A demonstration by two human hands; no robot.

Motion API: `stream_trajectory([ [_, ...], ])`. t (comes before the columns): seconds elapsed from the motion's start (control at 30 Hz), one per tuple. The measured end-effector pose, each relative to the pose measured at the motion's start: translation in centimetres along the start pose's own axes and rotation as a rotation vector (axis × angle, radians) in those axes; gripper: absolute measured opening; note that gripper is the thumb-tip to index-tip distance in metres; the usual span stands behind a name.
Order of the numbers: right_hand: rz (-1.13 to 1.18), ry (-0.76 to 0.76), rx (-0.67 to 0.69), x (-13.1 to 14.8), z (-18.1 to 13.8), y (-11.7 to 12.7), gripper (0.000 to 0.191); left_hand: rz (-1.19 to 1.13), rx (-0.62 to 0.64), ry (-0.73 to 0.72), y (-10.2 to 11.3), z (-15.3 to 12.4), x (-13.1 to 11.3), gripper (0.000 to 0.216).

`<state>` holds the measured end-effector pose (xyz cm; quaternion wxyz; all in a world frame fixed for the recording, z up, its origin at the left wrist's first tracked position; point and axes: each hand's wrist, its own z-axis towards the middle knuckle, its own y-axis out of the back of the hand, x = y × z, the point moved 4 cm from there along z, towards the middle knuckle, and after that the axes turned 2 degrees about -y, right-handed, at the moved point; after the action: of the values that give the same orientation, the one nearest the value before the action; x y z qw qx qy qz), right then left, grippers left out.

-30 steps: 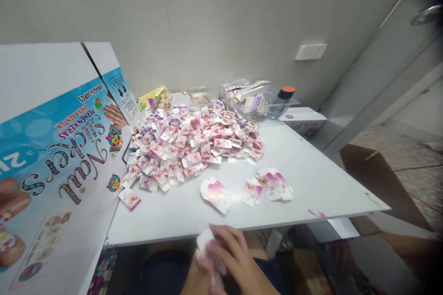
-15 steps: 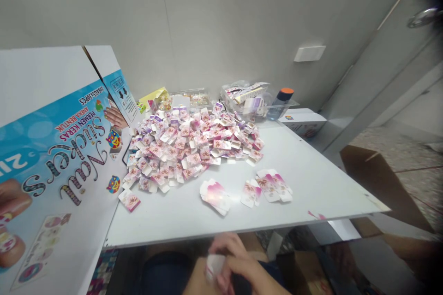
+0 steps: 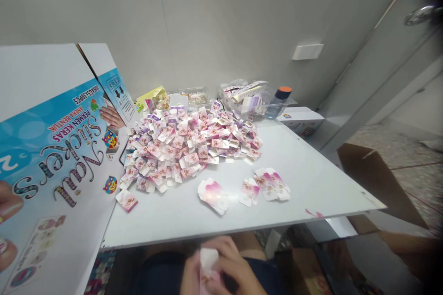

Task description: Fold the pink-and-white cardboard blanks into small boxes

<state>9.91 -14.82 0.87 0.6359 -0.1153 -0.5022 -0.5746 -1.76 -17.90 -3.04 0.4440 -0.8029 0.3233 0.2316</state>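
Note:
Below the table's front edge, over my lap, a small pink-and-white printed carton (image 3: 208, 260) is between my hands, its white flap upward. My left hand (image 3: 189, 269) grips it from the left side. Fingers of my right hand (image 3: 232, 262) curl round it from the right. On the white table (image 3: 155, 221) above lie a fanned stack of flat cartons (image 3: 212, 196), a small pair of flat cartons (image 3: 248, 192) and another group of flat cartons (image 3: 272, 184). Behind them spreads a big heap of small folded cartons (image 3: 187, 143); one folded carton (image 3: 127, 200) sits apart at the left.
A large "Nail Stickers" box (image 3: 58, 156) stands at the left. Along the wall are a clear tray of small pieces (image 3: 197, 97), a plastic bin with packaging (image 3: 242, 97) and an orange-capped bottle (image 3: 278, 101). An open cardboard box (image 3: 377, 179) is on the right.
The carton in my hands has turned more upright, showing its printed face and white flap. My right fingers have shifted round it. The view has moved slightly.

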Motion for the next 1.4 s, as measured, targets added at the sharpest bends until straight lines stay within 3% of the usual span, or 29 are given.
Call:
stream_trajectory([
  [0.1,-0.068,0.028,-0.073,-0.2,-0.5,-0.3,0.036,-0.02,0.103,0.006,-1.1,0.4,-0.3,0.048],
  [0.17,-0.023,-0.024,-0.082,-0.3,-0.5,-0.3,0.027,-0.053,0.191,0.034,-2.0,0.6,-0.2,0.059],
  [0.27,0.289,-0.347,-0.041,-1.2,-0.1,-0.5,0.005,-0.131,0.281,0.049,-2.8,0.6,0.1,0.06],
  [0.37,0.635,-0.591,0.004,-1.6,0.3,-1.0,0.015,-0.16,0.28,0.042,-2.7,0.4,0.0,0.059],
  [0.47,0.745,-0.554,-0.007,-1.5,0.7,-1.4,0.022,-0.117,0.288,0.071,-2.1,0.2,-0.4,0.065],
  [0.6,0.698,-0.434,0.016,-1.0,0.7,-1.9,0.021,-0.056,0.232,0.038,-0.7,0.6,-0.9,0.066],
  [0.8,0.672,-0.578,-0.036,-1.2,0.4,-2.1,0.018,0.034,0.263,0.1,0.9,1.9,1.0,0.083],
  [0.97,0.643,-0.413,-0.032,-1.0,0.9,-2.3,0.01,0.146,0.289,0.076,1.1,1.9,-0.4,0.084],
  [1.13,0.284,-0.167,-0.02,-0.7,0.2,-2.4,0.005,0.119,0.264,0.032,1.3,1.8,-0.6,0.08],
  [1.2,0.246,-0.278,0.042,-0.9,0.3,-2.3,0.008,0.082,0.212,0.05,1.8,2.1,0.4,0.08],
  [1.3,0.48,-0.592,0.078,-1.6,1.8,-1.5,0.022,-0.001,0.206,0.062,2.6,3.6,1.7,0.081],
  [1.37,0.678,-0.704,-0.097,-2.0,3.9,0.4,0.03,0.012,0.288,0.056,3.2,5.1,2.3,0.087],
  [1.4,0.725,-0.694,-0.265,-2.2,5.0,1.8,0.032,0.03,0.321,0.043,3.6,6.0,2.6,0.089],
])
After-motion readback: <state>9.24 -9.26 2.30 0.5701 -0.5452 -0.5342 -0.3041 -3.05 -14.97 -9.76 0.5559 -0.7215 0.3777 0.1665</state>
